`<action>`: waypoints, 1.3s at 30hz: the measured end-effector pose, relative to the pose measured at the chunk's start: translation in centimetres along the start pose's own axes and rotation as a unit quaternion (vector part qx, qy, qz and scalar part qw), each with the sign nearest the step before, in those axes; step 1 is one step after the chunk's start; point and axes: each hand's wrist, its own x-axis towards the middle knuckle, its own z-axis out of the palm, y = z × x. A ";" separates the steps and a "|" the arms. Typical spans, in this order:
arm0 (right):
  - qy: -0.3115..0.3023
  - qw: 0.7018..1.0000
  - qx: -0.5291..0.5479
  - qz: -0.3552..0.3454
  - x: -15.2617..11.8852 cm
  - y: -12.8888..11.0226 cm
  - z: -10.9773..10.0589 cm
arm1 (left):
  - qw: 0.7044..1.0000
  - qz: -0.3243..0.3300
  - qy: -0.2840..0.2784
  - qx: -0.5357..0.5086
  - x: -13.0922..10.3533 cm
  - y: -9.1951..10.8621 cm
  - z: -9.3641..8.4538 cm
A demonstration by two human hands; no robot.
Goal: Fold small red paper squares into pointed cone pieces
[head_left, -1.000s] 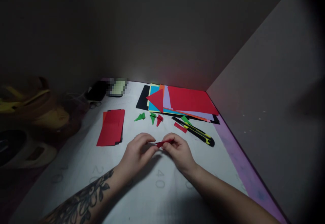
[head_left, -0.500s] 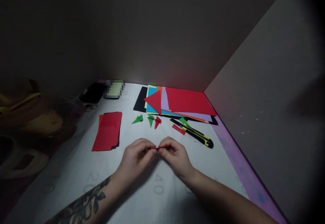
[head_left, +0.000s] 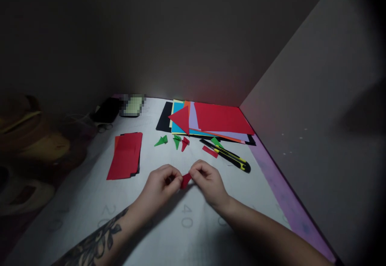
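Between my two hands is a small folded piece of red paper (head_left: 185, 180), its lower point showing below the fingertips. My left hand (head_left: 164, 183) pinches it from the left, thumb against fingers. My right hand (head_left: 208, 181) pinches its upper right corner. Just beyond my hands lie two small folded green paper pieces, one green piece (head_left: 161, 140) at the left, another green piece (head_left: 177, 141) beside a folded red piece (head_left: 185, 143). To the right, a black and yellow utility knife (head_left: 229, 156) rests by a red paper strip (head_left: 210, 151) and a green scrap (head_left: 216, 142).
A stack of coloured paper sheets (head_left: 223, 118) lies at the back, a red triangle (head_left: 181, 120) on it. At the left is a pile of red paper rectangles (head_left: 125, 156). A black object (head_left: 106, 110) sits near the back left. Walls stand behind and at the right.
The red paper has been turned, so more of its folded face shows below my fingers. My fingertips have moved slightly apart. The whole view has shifted a little.
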 end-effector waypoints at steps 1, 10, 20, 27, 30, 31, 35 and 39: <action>0.002 1.000 0.003 0.008 0.0 0.0 0.0 | 1.000 -0.003 -0.009 -0.003 0.0 0.0 0.1; -0.036 0.995 0.032 0.082 0.0 0.0 0.5 | 0.996 -0.042 -0.015 -0.073 0.0 -0.1 -0.1; -0.127 0.987 -0.070 0.073 -0.4 0.0 0.9 | 0.997 -0.045 -0.029 -0.053 -0.1 -0.2 0.2; -0.133 0.986 -0.082 0.056 -0.4 -0.3 1.1 | 0.991 -0.070 0.014 -0.114 -0.1 -0.3 0.2; -0.134 0.986 -0.075 0.057 -0.4 -0.4 1.1 | 0.983 -0.081 0.046 -0.156 0.2 -0.4 -0.1; -0.136 0.986 -0.073 0.055 -0.4 -0.4 1.0 | 0.979 -0.086 0.065 -0.174 0.4 -0.6 -0.3; -0.145 0.987 -0.066 0.031 -0.6 0.0 1.0 | 0.949 -0.113 0.173 -0.238 1.3 -1.7 -1.4; -0.080 0.995 -0.007 0.066 -0.5 0.5 1.0 | 0.932 -0.145 0.159 -0.293 1.5 -2.1 -1.5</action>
